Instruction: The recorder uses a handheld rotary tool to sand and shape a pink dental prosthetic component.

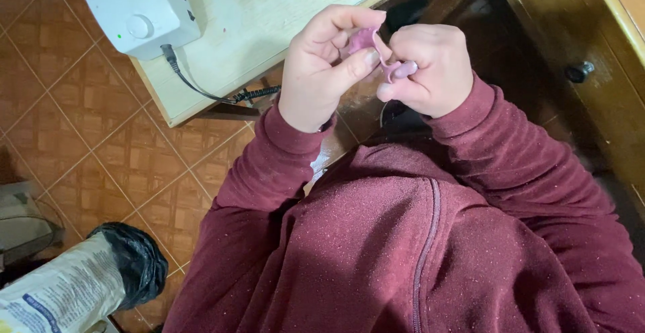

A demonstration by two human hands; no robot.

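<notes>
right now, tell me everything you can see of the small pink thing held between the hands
The small pink thing is a pale pink-mauve piece, smooth and slightly glossy, seemingly soft plastic or rubber. A broader lobe shows near the left hand, and a thin curved strip runs down toward the right hand. Both hands pinch it in the air above the edge of the wooden table. Fingers hide most of it, so its full shape cannot be told.

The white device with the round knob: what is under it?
The white device stands on a light wooden table; its black cable lies there. The surface beneath is covered.
</notes>
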